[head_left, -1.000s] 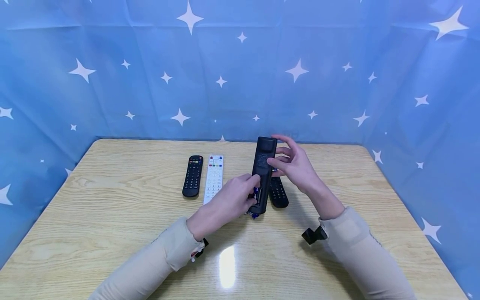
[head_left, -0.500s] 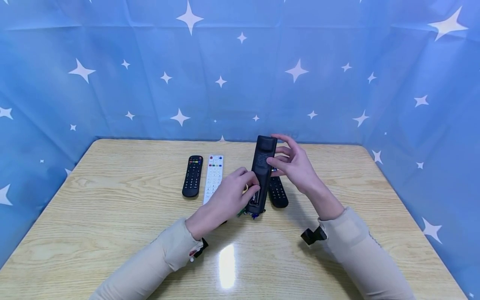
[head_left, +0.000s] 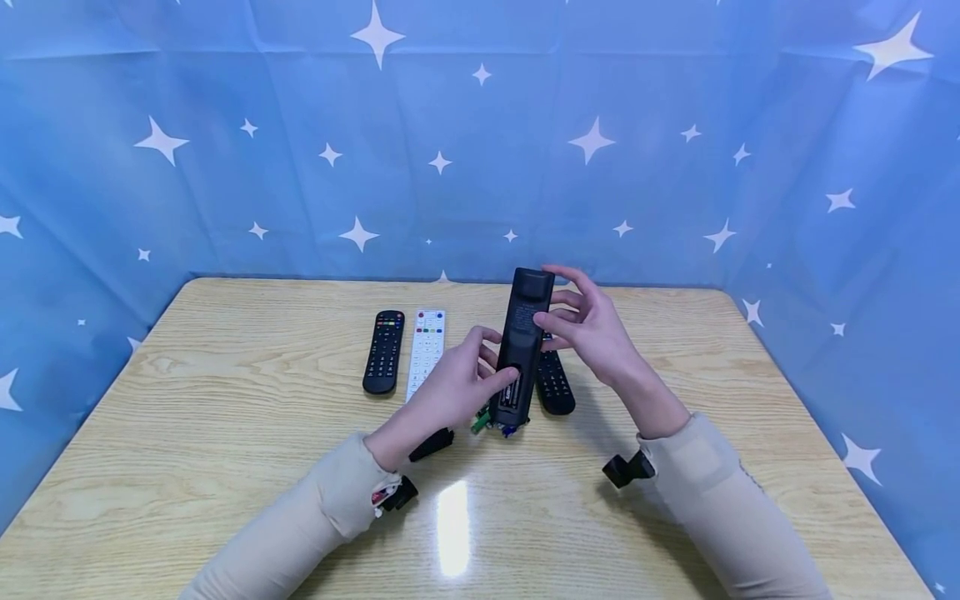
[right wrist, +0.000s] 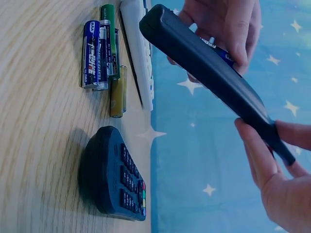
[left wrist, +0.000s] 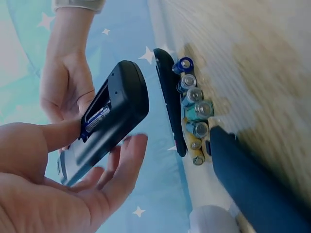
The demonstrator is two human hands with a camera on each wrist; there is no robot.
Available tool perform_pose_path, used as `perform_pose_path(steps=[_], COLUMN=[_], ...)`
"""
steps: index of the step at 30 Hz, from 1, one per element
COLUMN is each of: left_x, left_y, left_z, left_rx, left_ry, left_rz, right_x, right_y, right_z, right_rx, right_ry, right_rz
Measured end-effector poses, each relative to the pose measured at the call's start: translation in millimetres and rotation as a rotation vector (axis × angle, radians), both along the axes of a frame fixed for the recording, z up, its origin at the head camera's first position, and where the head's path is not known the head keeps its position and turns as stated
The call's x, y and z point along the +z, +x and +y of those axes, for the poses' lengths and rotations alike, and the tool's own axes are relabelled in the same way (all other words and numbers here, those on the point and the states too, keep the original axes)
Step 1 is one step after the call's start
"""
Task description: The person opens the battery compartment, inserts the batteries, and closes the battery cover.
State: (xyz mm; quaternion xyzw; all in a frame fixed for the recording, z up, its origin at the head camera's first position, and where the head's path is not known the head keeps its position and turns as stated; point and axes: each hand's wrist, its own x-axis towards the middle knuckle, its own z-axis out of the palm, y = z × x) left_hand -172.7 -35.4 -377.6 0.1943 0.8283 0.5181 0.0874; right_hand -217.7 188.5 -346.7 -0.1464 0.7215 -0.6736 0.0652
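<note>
A black remote control [head_left: 521, 342] is held up above the table, back side out, with its battery compartment uncovered. My right hand [head_left: 592, 333] pinches its upper end between thumb and fingers. My left hand [head_left: 453, 383] holds the lower part, the thumb on a blue battery [left wrist: 97, 119] in the compartment and the other fingers round the remote's edge and front. Below it, several loose batteries [right wrist: 91, 56], blue, green and yellow, lie side by side on the table; the head view mostly hides them behind the remote.
A second black remote [head_left: 556, 383] lies right of the held one. Farther left are a white remote [head_left: 426, 354] and another black remote [head_left: 384, 352]. A small black piece [head_left: 432, 443] lies beside my left wrist. A starry blue curtain [head_left: 480, 150] hangs behind the table.
My left hand's fingers have left the compartment and spread round the remote's left edge, the thumb now on the battery. The remote has risen very slightly; my right hand keeps its grip.
</note>
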Motion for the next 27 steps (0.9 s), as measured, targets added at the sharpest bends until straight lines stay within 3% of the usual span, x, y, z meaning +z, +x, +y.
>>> perform_pose_path(steps=[14, 27], left_x=[2.3, 3.6], left_y=[-0.2, -1.0], left_z=[-3.0, -2.8], left_rx=[-0.043, -0.044], left_ry=[0.192, 0.258], left_rz=[-0.264, -0.342], right_x=[3.9, 6.1], right_y=[0.2, 2.6], right_z=[-4.1, -7.5], right_rx=[-0.037, -0.05], right_ry=[-0.002, 0.022], right_rz=[-0.062, -0.03])
